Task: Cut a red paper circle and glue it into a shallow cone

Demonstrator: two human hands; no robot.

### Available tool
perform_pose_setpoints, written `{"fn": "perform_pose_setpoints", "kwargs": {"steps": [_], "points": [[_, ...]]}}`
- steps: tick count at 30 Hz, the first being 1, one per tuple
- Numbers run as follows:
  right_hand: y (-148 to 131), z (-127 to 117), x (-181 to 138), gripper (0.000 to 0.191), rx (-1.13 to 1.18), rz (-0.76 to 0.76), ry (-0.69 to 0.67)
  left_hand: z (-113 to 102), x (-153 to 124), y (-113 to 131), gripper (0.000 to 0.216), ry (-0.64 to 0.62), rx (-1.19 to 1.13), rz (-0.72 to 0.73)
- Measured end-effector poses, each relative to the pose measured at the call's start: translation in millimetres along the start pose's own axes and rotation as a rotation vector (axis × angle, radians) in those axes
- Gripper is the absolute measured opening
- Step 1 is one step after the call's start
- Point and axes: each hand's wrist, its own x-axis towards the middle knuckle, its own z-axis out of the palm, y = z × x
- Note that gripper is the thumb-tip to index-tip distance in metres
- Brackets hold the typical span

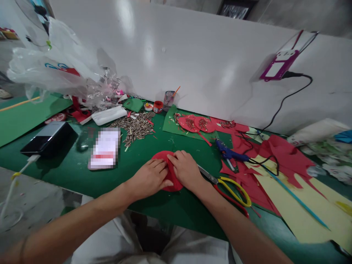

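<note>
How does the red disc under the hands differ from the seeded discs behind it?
The red disc shows no seeds on its visible part; the seeded discs carry brown seeds near their middles.
The red disc is partly covered by the left hand and right hand; the seeded discs are untouched.
The red disc lies on the table, the seeded discs over a green sheet.
Both are red and rounded.
</note>
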Motion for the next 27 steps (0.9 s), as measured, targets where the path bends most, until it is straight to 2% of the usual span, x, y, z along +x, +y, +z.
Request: {"fn": "perform_pose_setpoints", "kwargs": {"steps": [4, 9, 16, 22, 27], "points": [[-2.4, 2.0, 1.0, 0.028, 0.01, 0.018, 0.01, 0.4, -0.3, -0.4, 0.043, 0.005, -0.006, 0.001], [4.2, 2.7, -9.5, 0.045, 0.064, 0.06, 0.068, 0.8, -0.1, 0.2, 0.043, 0.012, 0.002, -0.002], [-10.8, -1.5, -34.7, 0.028, 0.172, 0.002, 0.123, -2.8, 0.0, -4.7, 0.029, 0.02, -0.057, -0.026], [-19.6, -0.4, -40.5, 0.024, 0.183, -0.008, 0.151, -14.3, 2.8, -17.8, 0.028, 0.004, -0.097, -0.2], [-19.1, 0.2, -39.6, 0.024, 0.231, -0.022, 0.139, -13.8, 11.0, -15.0, 0.026, -0.092, -0.067, -0.143]]}}
